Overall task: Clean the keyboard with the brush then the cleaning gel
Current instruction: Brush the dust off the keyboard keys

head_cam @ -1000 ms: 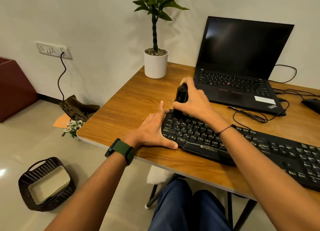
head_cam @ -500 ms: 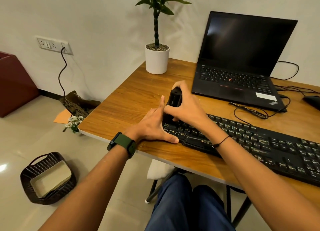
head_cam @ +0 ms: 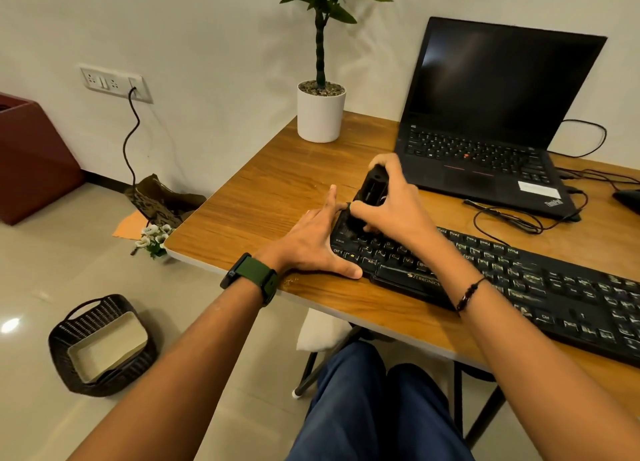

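Note:
A black keyboard (head_cam: pixel 519 280) lies along the front of the wooden desk (head_cam: pixel 270 190). My right hand (head_cam: pixel 391 208) grips a black brush (head_cam: pixel 369 192) held upright, its bristle end down on the keys at the keyboard's far left corner. My left hand (head_cam: pixel 311 246) lies flat with straight fingers against the keyboard's left end, thumb along the front edge. No cleaning gel shows in this view.
An open black laptop (head_cam: pixel 485 142) stands behind the keyboard, with black cables (head_cam: pixel 519 218) between them. A white potted plant (head_cam: pixel 320 114) sits at the desk's back left corner. On the floor to the left are a dark woven basket (head_cam: pixel 100 346) and a maroon box (head_cam: pixel 31 163).
My right hand has moved the brush leftward along the keys to the keyboard's left corner. My left hand has stayed at the keyboard's left end. The view has shifted slightly.

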